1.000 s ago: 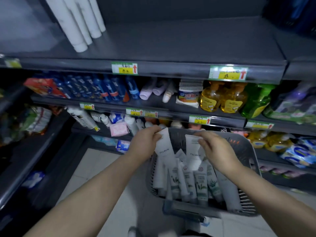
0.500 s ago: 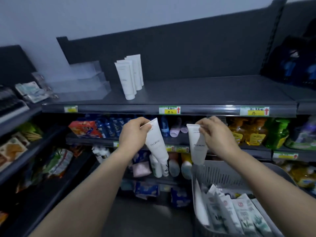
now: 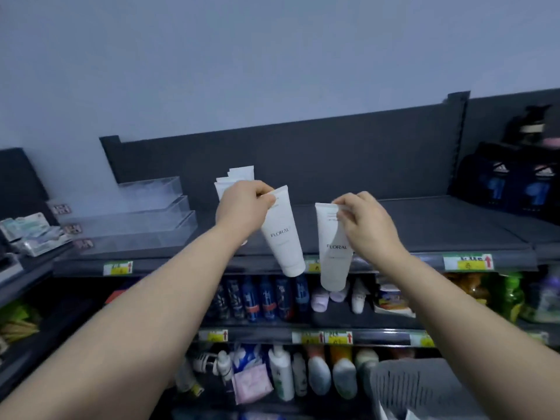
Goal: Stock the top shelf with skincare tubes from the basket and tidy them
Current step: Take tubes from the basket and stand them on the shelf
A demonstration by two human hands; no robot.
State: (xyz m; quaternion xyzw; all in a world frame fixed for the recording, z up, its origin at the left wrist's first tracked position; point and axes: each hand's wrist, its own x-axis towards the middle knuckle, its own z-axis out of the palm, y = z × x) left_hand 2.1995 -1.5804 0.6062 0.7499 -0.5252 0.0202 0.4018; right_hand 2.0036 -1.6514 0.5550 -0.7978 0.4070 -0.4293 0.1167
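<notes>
My left hand (image 3: 242,207) pinches the crimped top of a white FLORAL tube (image 3: 283,237), which hangs cap down and tilted in front of the top shelf (image 3: 424,234). My right hand (image 3: 363,222) holds a second white FLORAL tube (image 3: 333,250) the same way, hanging nearly straight. Both tubes dangle over the shelf's front edge. A few white tubes (image 3: 239,175) stand on the shelf behind my left hand, partly hidden by it. The grey basket (image 3: 424,386) shows at the bottom right.
Clear stepped display trays (image 3: 145,216) sit at the shelf's left. Dark bottles (image 3: 512,183) stand at the far right. Price tags (image 3: 468,262) line the shelf edge. Lower shelves hold blue cans (image 3: 257,298), bottles and pouches.
Both hands have risen from the basket with one tube each, up to the level of the top shelf. The view has tilted upward, so the basket has dropped to the bottom right corner.
</notes>
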